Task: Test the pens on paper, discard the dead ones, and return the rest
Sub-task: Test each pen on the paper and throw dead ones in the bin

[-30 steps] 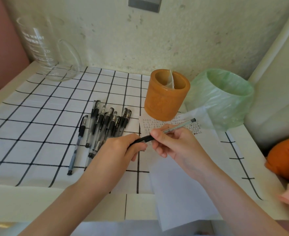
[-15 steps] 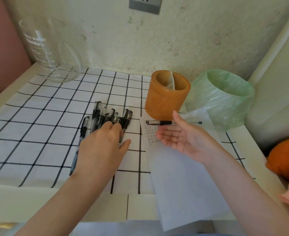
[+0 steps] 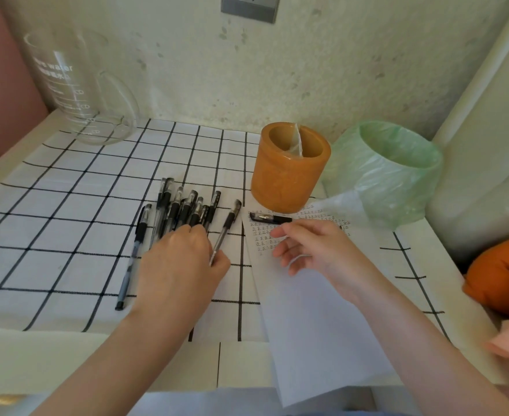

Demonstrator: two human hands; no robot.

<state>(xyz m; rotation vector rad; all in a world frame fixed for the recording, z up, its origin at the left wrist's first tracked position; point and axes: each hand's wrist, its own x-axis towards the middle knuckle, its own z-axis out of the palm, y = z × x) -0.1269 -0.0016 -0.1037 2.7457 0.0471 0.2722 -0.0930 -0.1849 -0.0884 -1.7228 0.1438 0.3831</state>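
The left hand (image 3: 184,259) pinches a pen (image 3: 227,223) by its lower end, beside the row of pens (image 3: 181,208) on the tabletop (image 3: 52,211). The right hand (image 3: 313,247) hovers over the scribbled paper (image 3: 322,310), fingers loosely spread and holding nothing. A second pen (image 3: 272,218) lies on the paper in front of the orange cup (image 3: 289,169).

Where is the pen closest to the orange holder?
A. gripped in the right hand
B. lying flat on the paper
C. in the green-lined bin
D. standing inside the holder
B: the pen lies flat on the paper in front of the orange holder, the right hand open next to it; the left hand pinches a second pen.
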